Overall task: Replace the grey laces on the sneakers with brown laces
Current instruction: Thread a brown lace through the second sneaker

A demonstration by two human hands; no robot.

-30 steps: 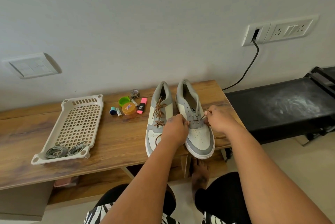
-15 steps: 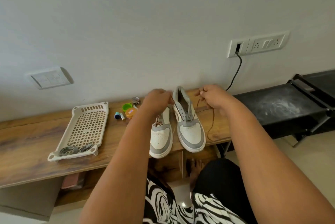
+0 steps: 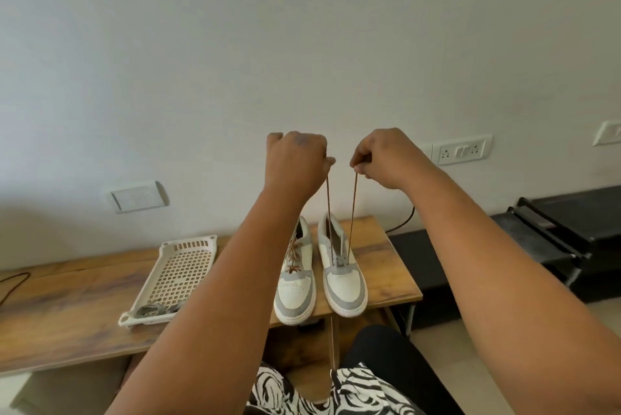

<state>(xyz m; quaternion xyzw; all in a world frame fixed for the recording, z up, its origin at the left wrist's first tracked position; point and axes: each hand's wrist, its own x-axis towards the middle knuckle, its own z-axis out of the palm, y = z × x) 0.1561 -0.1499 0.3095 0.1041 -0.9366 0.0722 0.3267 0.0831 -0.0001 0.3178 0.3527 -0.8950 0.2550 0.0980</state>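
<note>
Now my left hand and right hand each pinch an end of the thin brown lace, raised above the right white-and-grey sneaker on the wooden table.

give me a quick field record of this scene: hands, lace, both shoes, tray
left hand: raised, pinches one end of the thin brown lace
right hand: raised, pinches the other end
brown lace: both strands run taut down to the lowest eyelets of the right white-and-grey sneaker
left white-and-grey sneaker: already laced in brown
perforated cream plastic tray: on the wooden table, holds coiled grey laces at its near end
</note>
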